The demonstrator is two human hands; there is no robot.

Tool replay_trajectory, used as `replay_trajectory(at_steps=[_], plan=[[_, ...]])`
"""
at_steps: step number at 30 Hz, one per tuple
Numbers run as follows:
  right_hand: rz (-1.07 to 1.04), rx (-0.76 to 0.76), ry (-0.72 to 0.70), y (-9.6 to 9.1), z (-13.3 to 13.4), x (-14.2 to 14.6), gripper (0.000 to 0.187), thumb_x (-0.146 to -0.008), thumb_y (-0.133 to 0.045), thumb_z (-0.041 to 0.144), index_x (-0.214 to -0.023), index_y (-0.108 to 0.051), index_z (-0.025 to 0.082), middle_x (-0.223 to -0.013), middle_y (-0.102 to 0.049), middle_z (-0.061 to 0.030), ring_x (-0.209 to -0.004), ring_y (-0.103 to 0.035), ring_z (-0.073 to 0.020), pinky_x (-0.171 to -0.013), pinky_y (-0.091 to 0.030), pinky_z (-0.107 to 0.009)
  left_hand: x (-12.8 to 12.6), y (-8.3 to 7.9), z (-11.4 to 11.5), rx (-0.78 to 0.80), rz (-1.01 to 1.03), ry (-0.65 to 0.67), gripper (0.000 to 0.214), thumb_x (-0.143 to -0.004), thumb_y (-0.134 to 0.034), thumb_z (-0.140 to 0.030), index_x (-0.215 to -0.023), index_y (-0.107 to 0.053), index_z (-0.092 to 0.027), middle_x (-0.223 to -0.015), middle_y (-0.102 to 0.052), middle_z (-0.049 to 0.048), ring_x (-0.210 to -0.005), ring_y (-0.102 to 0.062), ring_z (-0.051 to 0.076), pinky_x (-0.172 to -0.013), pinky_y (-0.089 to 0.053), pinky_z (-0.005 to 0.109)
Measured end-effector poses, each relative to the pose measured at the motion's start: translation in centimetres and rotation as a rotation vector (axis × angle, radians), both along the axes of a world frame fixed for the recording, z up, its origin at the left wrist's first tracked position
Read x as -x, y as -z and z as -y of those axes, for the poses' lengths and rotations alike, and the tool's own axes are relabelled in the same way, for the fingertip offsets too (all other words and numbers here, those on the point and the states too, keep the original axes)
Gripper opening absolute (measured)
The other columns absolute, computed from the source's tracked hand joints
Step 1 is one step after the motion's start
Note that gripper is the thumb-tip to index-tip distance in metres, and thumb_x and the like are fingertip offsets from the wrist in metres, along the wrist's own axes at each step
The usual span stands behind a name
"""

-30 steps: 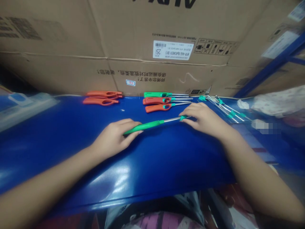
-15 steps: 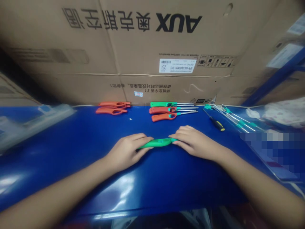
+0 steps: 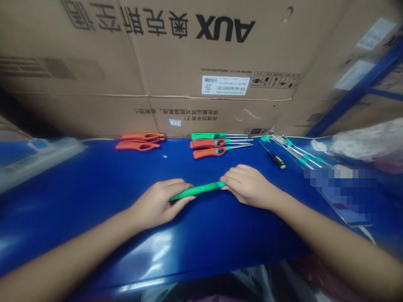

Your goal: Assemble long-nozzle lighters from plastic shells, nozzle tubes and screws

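Brown cardboard rises behind our work as one big carton, its black lettering upside down, and before it spreads our shiny blue tabletop. Farthest left, well apart from the fingers of our left hand, we have a translucent plastic container, too blurred to make out fully. Next come orange handles, lying beyond those fingers and to their left, near the carton. Our left fingers themselves are drawn narrow around the left end of a green lighter handle; it lies between our two hands, its right end slightly higher in view. Beyond the space between our left and right fingers sits a group of lighters in green, red and orange, their metal tubes pointing right (the green one is farthest back). Our right hand pinches the teal tip of the held handle, its fingers bunched together; whether a tube runs beneath them we cannot tell. Beyond the right fingers and to their right lies a black and yellow screwdriver, and farther right, near it, slim metal rods with teal fittings. Well to the right of those same fingers we see a pale spotted cloth, near a slanting blue metal bar.
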State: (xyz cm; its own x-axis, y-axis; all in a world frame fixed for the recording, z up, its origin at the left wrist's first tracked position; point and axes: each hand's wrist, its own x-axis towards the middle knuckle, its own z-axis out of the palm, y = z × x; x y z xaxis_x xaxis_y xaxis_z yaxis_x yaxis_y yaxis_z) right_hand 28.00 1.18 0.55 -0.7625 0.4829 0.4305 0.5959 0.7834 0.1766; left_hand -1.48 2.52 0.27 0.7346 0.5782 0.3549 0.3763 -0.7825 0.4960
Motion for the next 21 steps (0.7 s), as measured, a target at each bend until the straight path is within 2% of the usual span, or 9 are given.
replay_trajectory(at_steps=[5, 10, 15, 21], plan=[[-0.077, -0.076, -0.035, 0.14, 0.45, 0.21, 0.019, -0.101, -0.050, 0.020, -0.101, -0.066, 0.010, -0.086, -0.072, -0.0101, -0.075, -0.060, -0.0183, -0.067, -0.044, -0.032, -0.58, -0.68, 0.36, 0.192, 0.064, -0.034, 0.017, -0.095, -0.063, -0.028, -0.085, -0.069, -0.016, -0.073, -0.064, -0.0016, -0.063, -0.057, 0.009, -0.060, -0.043, 0.019], [-0.085, -0.060, -0.048, 0.32, 0.49, 0.25, 0.019, -0.101, -0.049, 0.019, -0.097, -0.066, 0.011, -0.082, -0.071, -0.0093, -0.072, -0.058, -0.0179, -0.066, -0.047, -0.032, -0.81, -0.60, 0.19, 0.305, 0.065, -0.059, 0.022, -0.094, -0.064, -0.032, -0.079, -0.070, -0.017, -0.070, -0.064, -0.0026, -0.060, -0.056, 0.009, -0.056, -0.042, 0.018], [-0.101, -0.027, -0.033, 0.54, 0.23, 0.16, 0.020, -0.102, -0.047, 0.021, -0.101, -0.065, 0.011, -0.083, -0.070, -0.0102, -0.074, -0.058, -0.0184, -0.067, -0.050, -0.032, -0.80, -0.07, -0.02, 0.294, 0.082, -0.076, 0.022, -0.093, -0.065, -0.035, -0.081, -0.071, -0.017, -0.069, -0.062, -0.0025, -0.059, -0.053, 0.010, -0.054, -0.040, 0.019], [-0.119, -0.022, -0.065, 0.60, 0.41, 0.23, 0.018, -0.101, -0.048, 0.018, -0.102, -0.064, 0.009, -0.083, -0.069, -0.0117, -0.075, -0.059, -0.0202, -0.067, -0.052, -0.033, -1.03, -0.11, 0.11, 0.230, 0.070, -0.053, 0.017, -0.094, -0.064, -0.031, -0.089, -0.072, -0.017, -0.075, -0.065, -0.0018, -0.064, -0.056, 0.010, -0.061, -0.043, 0.019]])
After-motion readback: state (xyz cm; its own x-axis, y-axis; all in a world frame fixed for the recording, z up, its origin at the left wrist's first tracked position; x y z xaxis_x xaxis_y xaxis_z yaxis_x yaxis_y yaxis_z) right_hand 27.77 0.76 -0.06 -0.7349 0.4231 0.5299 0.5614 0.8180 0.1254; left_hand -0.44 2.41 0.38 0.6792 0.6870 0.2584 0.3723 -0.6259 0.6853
